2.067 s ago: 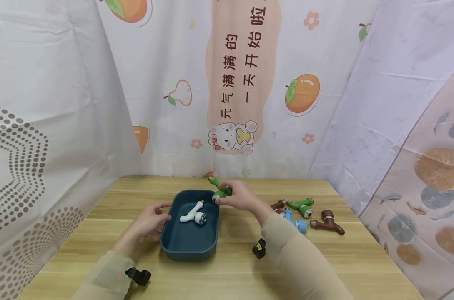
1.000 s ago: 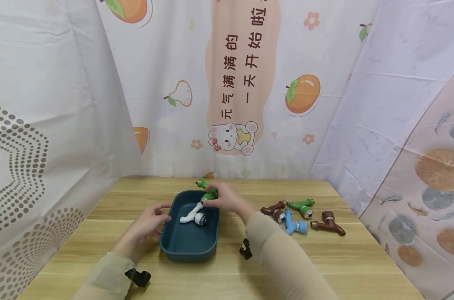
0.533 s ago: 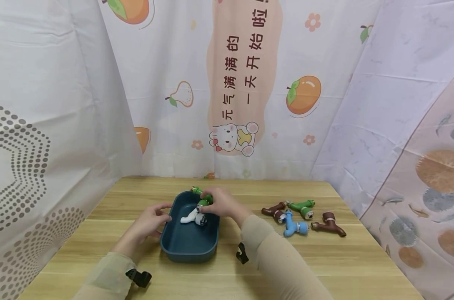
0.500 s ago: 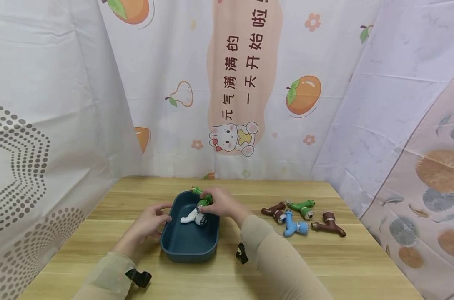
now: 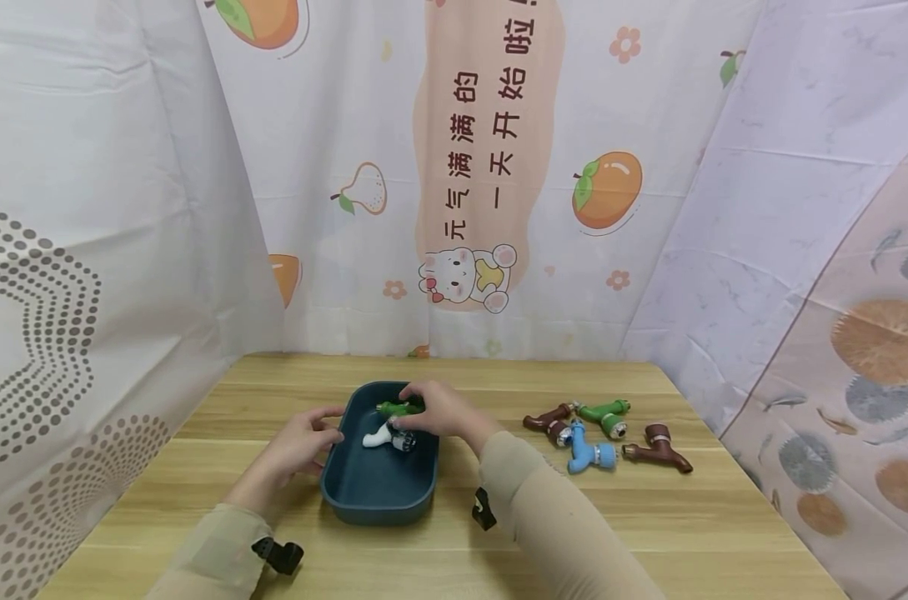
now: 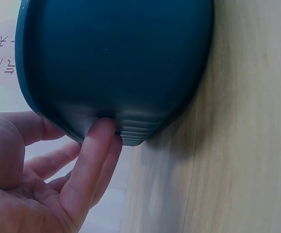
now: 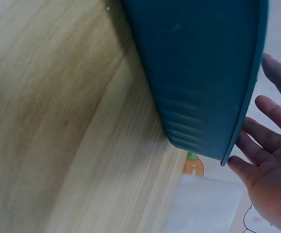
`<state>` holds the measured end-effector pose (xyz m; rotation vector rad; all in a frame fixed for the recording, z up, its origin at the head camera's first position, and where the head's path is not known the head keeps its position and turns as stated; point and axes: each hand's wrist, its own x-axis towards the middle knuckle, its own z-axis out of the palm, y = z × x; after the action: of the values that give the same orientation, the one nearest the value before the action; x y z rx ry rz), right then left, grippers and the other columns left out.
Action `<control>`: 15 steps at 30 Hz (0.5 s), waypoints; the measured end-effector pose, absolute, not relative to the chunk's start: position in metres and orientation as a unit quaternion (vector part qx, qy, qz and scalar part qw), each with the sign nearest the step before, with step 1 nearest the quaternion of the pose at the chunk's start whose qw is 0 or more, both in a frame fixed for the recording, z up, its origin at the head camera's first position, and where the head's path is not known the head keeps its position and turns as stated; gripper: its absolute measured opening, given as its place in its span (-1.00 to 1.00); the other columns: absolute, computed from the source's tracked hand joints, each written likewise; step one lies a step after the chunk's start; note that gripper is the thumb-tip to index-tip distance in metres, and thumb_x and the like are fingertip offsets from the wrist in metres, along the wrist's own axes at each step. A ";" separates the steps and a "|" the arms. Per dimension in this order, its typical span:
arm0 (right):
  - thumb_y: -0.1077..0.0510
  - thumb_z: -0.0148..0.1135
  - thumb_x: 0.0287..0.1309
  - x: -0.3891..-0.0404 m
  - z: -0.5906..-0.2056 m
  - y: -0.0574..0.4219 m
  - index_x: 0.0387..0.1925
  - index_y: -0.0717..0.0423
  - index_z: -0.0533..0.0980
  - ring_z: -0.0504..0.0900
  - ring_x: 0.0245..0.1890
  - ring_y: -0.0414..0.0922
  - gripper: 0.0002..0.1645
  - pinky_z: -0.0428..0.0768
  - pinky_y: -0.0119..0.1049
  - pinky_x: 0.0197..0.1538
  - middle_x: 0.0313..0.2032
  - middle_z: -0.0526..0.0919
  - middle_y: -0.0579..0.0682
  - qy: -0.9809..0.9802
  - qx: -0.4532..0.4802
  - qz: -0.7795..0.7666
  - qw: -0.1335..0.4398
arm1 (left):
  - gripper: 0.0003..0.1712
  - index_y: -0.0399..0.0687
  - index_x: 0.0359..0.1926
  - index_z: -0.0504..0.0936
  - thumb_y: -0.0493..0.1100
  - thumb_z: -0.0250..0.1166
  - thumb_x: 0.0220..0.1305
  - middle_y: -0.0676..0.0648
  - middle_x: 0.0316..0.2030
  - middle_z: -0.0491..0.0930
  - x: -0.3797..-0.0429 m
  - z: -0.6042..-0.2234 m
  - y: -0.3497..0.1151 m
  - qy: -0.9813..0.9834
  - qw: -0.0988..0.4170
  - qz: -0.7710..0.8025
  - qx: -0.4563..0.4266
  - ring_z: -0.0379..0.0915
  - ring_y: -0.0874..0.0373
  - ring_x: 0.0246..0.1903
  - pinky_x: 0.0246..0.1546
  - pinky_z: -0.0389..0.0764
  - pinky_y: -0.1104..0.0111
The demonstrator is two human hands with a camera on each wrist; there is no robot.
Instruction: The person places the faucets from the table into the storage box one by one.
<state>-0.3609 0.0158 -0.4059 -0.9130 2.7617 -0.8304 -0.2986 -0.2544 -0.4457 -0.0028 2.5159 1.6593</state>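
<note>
My right hand [image 5: 442, 408] is over the right rim of a dark blue plastic box [image 5: 378, 515], its fingers and thumb on a green tap [image 5: 395, 409]. This tap sits low inside the box's far half, its front part hidden by the fingers. Just in front of it lies a white tap [image 5: 377, 437] with a silver-ended knob. My left hand [image 5: 303, 442] holds the box's left wall. In the left wrist view the fingers [image 6: 94, 155] press the outer wall. The right wrist view shows the right fingers [image 7: 271, 107] beyond the rim, the tap hidden there.
To the right on the wooden table [image 5: 499, 550] lie a brown tap [image 5: 547, 422], another green tap [image 5: 605, 414], a blue tap [image 5: 590, 452] and a second brown tap [image 5: 658, 450]. Printed curtains [image 5: 333, 317] stand behind and at both sides.
My right hand has carried the green tap leftward from the box's right rim and lowered it inside, behind the white tap. My left hand has kept its place on the box.
</note>
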 end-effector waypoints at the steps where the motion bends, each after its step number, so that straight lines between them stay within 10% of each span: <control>1: -0.21 0.40 0.23 -0.361 -0.406 0.016 0.22 0.04 0.58 0.52 0.19 -0.08 -0.36 0.51 -0.17 0.22 0.16 0.61 -0.06 0.912 -0.301 -0.273 0.058 | -0.40 -0.11 0.43 0.41 -0.27 0.21 0.40 -0.25 0.00 0.54 -0.299 -0.446 -0.254 0.833 0.064 0.550 -0.001 0.53 -0.10 -0.13 -0.47 0.70 0.10; 15: -0.17 0.34 0.31 -0.365 -0.403 0.024 0.21 0.10 0.57 0.52 0.24 -0.04 -0.40 0.48 -0.13 0.28 0.17 0.62 -0.05 0.901 -0.315 -0.295 0.040 | -0.41 -0.12 0.44 0.39 -0.29 0.18 0.42 -0.25 -0.02 0.54 -0.298 -0.445 -0.254 0.832 0.062 0.551 0.003 0.52 -0.12 -0.12 -0.46 0.71 0.10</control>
<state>-0.3647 0.0243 -0.4035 -0.9636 2.7613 -0.9021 -0.2983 -0.2535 -0.4455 0.0084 2.5168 1.6645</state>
